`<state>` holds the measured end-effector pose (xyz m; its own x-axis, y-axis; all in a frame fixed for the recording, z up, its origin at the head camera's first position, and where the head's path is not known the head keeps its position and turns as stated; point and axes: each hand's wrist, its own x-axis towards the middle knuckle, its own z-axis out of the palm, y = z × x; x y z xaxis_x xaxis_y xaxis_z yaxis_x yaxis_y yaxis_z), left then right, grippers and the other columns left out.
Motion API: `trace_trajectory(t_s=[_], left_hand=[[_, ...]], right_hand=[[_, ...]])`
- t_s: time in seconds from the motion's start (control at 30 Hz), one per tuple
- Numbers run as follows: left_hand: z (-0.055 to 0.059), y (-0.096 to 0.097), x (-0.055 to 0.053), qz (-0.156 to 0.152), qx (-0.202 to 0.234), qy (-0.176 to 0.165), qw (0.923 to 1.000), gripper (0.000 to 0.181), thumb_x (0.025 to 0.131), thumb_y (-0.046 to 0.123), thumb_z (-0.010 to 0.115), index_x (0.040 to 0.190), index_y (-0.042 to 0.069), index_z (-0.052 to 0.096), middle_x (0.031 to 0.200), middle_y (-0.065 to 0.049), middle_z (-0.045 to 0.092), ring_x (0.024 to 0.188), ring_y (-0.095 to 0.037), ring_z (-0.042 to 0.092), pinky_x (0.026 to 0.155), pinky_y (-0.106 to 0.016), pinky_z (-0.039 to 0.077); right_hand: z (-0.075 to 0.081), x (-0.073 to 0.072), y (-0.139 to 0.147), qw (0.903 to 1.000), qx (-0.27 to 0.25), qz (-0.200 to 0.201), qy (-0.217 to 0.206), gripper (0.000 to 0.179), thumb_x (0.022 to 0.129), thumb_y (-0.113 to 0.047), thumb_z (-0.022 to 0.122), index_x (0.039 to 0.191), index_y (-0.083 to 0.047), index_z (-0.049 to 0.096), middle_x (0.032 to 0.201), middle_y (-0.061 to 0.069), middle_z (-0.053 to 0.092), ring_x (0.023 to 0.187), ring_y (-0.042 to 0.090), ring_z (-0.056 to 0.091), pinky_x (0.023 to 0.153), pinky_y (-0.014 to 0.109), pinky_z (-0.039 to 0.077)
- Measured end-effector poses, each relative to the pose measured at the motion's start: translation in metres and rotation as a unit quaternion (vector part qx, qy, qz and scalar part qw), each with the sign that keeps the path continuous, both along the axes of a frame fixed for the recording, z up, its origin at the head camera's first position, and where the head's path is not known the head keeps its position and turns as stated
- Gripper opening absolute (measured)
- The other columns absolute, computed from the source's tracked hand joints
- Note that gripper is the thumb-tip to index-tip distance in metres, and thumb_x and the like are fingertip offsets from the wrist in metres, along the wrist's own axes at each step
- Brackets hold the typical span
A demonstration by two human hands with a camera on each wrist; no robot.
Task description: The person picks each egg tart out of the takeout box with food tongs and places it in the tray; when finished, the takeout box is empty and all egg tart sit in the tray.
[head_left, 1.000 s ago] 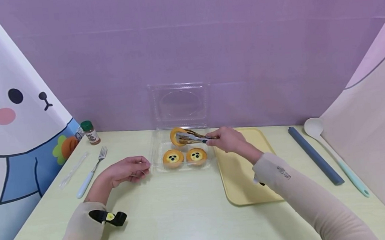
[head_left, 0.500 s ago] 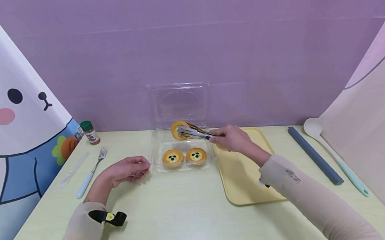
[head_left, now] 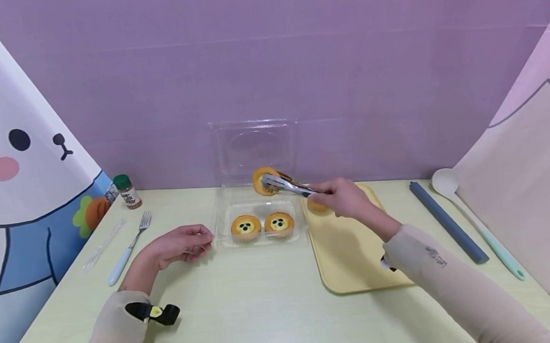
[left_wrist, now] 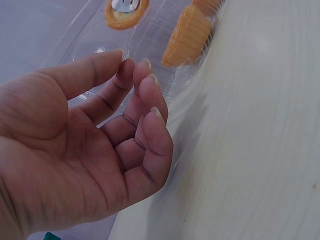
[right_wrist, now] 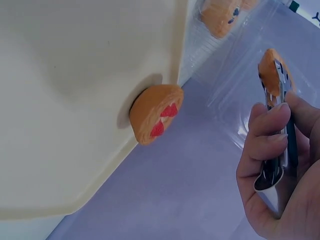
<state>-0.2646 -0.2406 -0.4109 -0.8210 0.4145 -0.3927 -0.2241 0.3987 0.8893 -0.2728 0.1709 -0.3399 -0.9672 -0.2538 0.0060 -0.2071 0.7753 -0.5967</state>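
Observation:
My right hand (head_left: 347, 198) grips metal tongs (head_left: 288, 185), whose ends hold an egg tart (head_left: 259, 182) tipped on its side. This tart is raised above the back of a clear plastic container (head_left: 220, 219). Two more tarts, a left one (head_left: 246, 227) and a right one (head_left: 279, 224), sit in the container's front, with dark bits on their yellow tops. My left hand (head_left: 181, 244) pinches the container's left edge between thumb and forefinger, the other fingers loosely curled. On the yellow tray (head_left: 355, 262) lies another tart (right_wrist: 156, 114) with red pieces on top, partly covered by my right hand in the head view.
To the left are a fork (head_left: 128, 253), a clear plastic utensil (head_left: 102, 246) and a green-capped spice jar (head_left: 127, 192). A blue-grey bar (head_left: 449, 222) and a long-handled spoon (head_left: 478, 225) lie at the right. The container's lid (head_left: 256, 149) stands raised at the back.
The tart in the tongs has risen and moved right, away from the container's back compartment. My right hand has shifted right, uncovering part of the tart on the tray. My left hand stays put.

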Motion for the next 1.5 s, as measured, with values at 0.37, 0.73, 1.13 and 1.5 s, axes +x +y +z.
trace_trajectory(t_s=[0.37, 0.73, 1.13, 1.5], left_hand=[[0.0, 0.0, -0.001, -0.001, -0.001, 0.001, 1.0, 0.031, 0.102, 0.03, 0.059, 0.113, 0.001, 0.056, 0.097, -0.002, 0.061, 0.085, -0.018, 0.057, 0.076, -0.033, 0.051], [0.001, 0.001, 0.0, -0.002, 0.002, 0.001, 1.0, 0.03, 0.101, 0.029, 0.059, 0.112, 0.002, 0.056, 0.097, -0.002, 0.061, 0.084, -0.018, 0.057, 0.075, -0.032, 0.05], [0.001, 0.0, 0.001, -0.002, 0.003, -0.001, 1.0, 0.03, 0.101, 0.03, 0.059, 0.112, 0.002, 0.056, 0.097, -0.002, 0.062, 0.085, -0.018, 0.058, 0.075, -0.032, 0.05], [0.0, 0.0, 0.0, -0.005, 0.003, 0.004, 1.0, 0.031, 0.101, 0.03, 0.059, 0.112, 0.002, 0.056, 0.097, -0.002, 0.062, 0.084, -0.017, 0.058, 0.075, -0.032, 0.05]], right_hand=[[0.007, 0.012, 0.029, 0.9985, -0.052, -0.008, 0.017, 0.038, 0.097, -0.034, 0.065, 0.133, -0.02, 0.066, 0.072, 0.003, 0.058, 0.048, 0.015, 0.048, 0.047, 0.031, 0.044], [0.003, 0.019, 0.063, 0.9972, -0.061, -0.04, 0.017, 0.04, 0.097, -0.034, 0.066, 0.133, -0.016, 0.066, 0.082, 0.015, 0.062, 0.05, 0.017, 0.05, 0.048, 0.031, 0.045], [-0.001, 0.03, 0.097, 0.9959, -0.048, -0.075, 0.011, 0.046, 0.096, -0.04, 0.066, 0.136, -0.016, 0.063, 0.08, 0.012, 0.062, 0.05, 0.016, 0.051, 0.047, 0.031, 0.042], [-0.011, 0.039, 0.127, 0.9952, -0.043, -0.088, 0.001, 0.049, 0.098, -0.039, 0.063, 0.137, -0.009, 0.061, 0.077, 0.009, 0.059, 0.048, 0.014, 0.05, 0.044, 0.029, 0.04]])
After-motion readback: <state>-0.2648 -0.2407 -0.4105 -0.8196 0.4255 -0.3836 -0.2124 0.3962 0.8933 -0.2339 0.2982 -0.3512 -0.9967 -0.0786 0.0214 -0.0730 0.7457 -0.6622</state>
